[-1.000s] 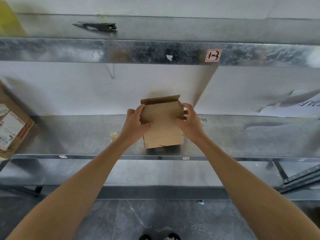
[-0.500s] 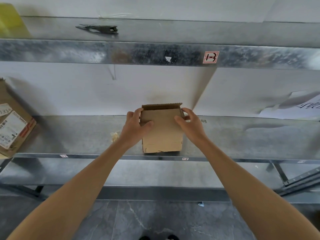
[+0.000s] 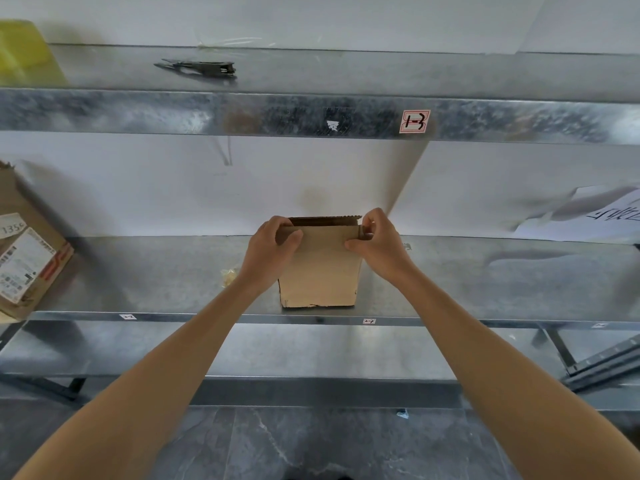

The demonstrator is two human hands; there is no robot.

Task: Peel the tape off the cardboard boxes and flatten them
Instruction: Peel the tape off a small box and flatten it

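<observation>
The small cardboard box stands near the front edge of the metal shelf, top open, its inside too dark to tell any contents. The left hand and right hand each pinch a top corner of the near wall, grip closed on the box. Half a second ago both held lower on its sides. A labelled box lies far left; a dark tool rests on the upper shelf.

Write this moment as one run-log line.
box: upright on shelf, top open | left hand: grips top-left edge | right hand: grips top-right corner | flattening: not yet done
</observation>
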